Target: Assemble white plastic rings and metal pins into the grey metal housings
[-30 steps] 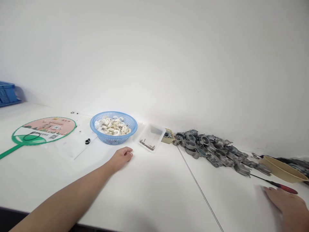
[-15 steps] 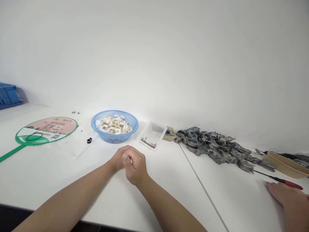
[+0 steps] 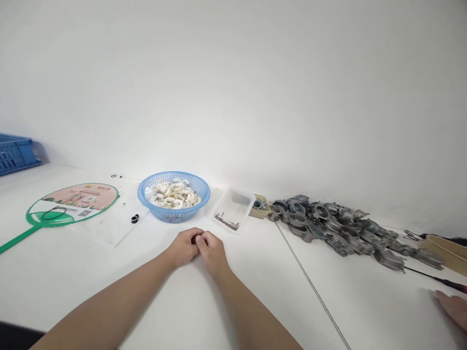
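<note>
My left hand [image 3: 184, 247] and my right hand [image 3: 213, 250] rest together on the white table [image 3: 175, 311], fingers curled in and touching each other. Both are closed, and the inside of the fingers is hidden, so I cannot make out whether a small thing is between them. Just beyond them stands a blue plastic basket [image 3: 175, 216] full of white rings [image 3: 171, 192] with small metal bits. To its right, a clear plastic tub [image 3: 245, 198] holds several thin metal pins [image 3: 226, 221].
A tan box [image 3: 260, 213] with metal parts adjoins a heap of grey metal castings [image 3: 328, 223]. A thin rod [image 3: 310, 282] lies at right. Left are a green-rimmed fan [image 3: 73, 204], black rings [image 3: 134, 218] and a blue crate [image 3: 18, 153]. Another person's hand [image 3: 452, 307] is at far right.
My right hand has come down from over the left, and the two now meet at the fingers. The view has shifted slightly; the other person's hand shows less at the right edge.
</note>
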A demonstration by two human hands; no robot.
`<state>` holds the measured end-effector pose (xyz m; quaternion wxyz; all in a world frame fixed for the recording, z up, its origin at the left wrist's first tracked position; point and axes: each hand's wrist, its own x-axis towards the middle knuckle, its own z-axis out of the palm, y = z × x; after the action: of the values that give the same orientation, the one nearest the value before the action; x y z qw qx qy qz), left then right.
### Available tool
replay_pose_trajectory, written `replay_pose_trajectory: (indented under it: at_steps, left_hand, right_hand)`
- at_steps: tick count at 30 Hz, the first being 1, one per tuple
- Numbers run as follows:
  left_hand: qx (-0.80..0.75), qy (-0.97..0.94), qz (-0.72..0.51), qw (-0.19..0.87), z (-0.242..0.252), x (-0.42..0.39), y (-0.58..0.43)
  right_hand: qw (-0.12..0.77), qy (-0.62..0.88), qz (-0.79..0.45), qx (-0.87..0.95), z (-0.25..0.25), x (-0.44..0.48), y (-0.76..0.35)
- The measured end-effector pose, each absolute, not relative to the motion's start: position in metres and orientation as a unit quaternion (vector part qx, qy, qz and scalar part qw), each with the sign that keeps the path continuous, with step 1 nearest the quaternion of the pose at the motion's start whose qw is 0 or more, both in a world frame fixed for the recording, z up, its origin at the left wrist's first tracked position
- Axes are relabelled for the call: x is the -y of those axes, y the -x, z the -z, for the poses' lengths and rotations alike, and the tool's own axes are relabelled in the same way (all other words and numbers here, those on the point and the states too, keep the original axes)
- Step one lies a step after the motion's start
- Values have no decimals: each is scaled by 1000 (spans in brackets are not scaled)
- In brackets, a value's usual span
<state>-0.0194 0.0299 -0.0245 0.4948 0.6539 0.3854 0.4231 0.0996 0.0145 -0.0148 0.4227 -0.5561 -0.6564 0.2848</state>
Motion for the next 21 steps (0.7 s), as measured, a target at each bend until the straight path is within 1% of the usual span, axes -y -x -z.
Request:
replay_pose_trajectory:
  at_steps: [5, 12, 15, 17, 18, 19, 21]
  left_hand:
    - [-375, -683, -415, 471, 19, -25, 19]
    - [-371, -674, -417, 485, 23, -29, 19]
    - [-395, -630, -434, 508, 29, -34, 19]
    - [-411, -606, -438, 521, 33, -38, 19]
    - [-416, -603, -434, 524, 34, -39, 18]
    - [-419, -604, -428, 525, 35, -40, 18]
    - [-426, -611, -417, 521, 36, -41, 18]
  right_hand:
    - [416, 554, -279, 665, 15, -13, -103]
    - [417, 562, -280, 657, 5, -14, -100]
    - [467, 593, -214, 621, 1, 8, -99]
    - [497, 571, -150, 637, 7, 44, -99]
    - [472, 539, -152, 681, 13, 67, -99]
    - [417, 515, -173, 729, 20, 91, -99]
    - [356, 495, -204, 766, 39, 138, -96]
